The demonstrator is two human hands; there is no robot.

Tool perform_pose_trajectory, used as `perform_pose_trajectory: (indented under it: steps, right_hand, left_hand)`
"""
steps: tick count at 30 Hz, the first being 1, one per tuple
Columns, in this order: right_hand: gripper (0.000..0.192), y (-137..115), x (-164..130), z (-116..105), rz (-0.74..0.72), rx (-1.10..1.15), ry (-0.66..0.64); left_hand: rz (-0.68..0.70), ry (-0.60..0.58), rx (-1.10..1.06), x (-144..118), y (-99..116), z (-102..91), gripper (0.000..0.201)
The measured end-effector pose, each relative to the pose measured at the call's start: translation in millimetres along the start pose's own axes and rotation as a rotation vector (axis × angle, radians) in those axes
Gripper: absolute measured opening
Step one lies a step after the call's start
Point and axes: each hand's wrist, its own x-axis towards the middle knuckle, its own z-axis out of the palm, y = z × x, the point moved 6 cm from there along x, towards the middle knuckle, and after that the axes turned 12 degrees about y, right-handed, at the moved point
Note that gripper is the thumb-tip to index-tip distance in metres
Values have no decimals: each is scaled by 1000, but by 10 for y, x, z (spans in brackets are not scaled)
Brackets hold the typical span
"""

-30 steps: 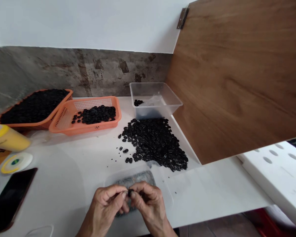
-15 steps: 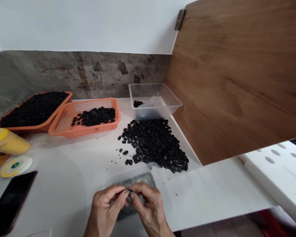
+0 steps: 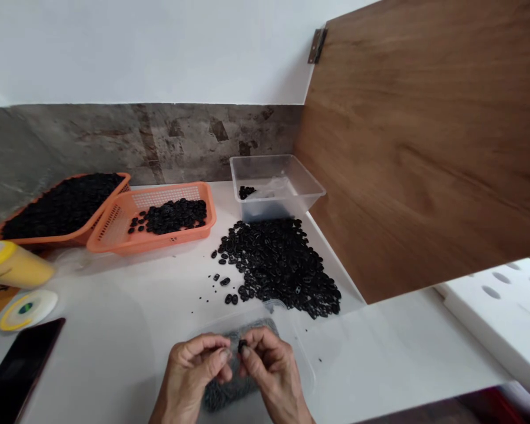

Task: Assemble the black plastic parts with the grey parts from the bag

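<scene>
A small black plastic piece (image 3: 242, 345) sits pinched at the fingertips of the right hand (image 3: 269, 368), held up just above the near edge of the white surface (image 3: 128, 318), where the eye can check it. The left hand (image 3: 193, 371) meets it from the other side, its thumb and forefinger pressed together close against the piece; whether they grip a second, smaller part is too fine to tell. Both hands work directly over a shallow clear tray (image 3: 291, 338) that holds a dark scatter of bits, apparently so that anything dropped lands inside it.

Just beyond the tray, toward the middle of the surface, lies a loose heap of black pieces (image 3: 280, 265), within easy reach of either hand. A few strays (image 3: 224, 281) lie off its left side. At the back edge, a clear plastic tub (image 3: 276, 185) with only a handful of pieces inside stands against the stone-patterned wall and beside a wooden door panel (image 3: 424, 147).

Toward the back left corner, an orange basket (image 3: 154, 221) is partly filled with black pieces, and a second orange basket (image 3: 57, 206) beside it is heaped full. At the left edge lie a yellow bottle (image 3: 13, 265) on its side, a round tape roll (image 3: 26, 307) and a dark phone (image 3: 20, 371).
</scene>
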Motion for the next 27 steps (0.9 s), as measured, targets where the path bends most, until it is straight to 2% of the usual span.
perform_pose_trajectory:
  steps: [10, 12, 19, 24, 27]
  right_hand:
    - [26, -10, -51, 52, 46, 153, -42]
    - [24, 24, -55, 47, 60, 176, -52]
    - [20, 84, -48, 34, 64, 162, -65]
    - [23, 21, -40, -21, 44, 104, 20]
    - [23, -5, -56, 9, 54, 116, -8]
  left_hand:
    - [47, 45, 118, -73, 1, 46, 24]
    - [26, 12, 151, -70, -33, 49, 23]
    - [84, 11, 134, -29, -85, 43, 22]
    - [59, -3, 132, -41, -73, 11, 30]
    - [129, 26, 136, -88, -6, -41, 24]
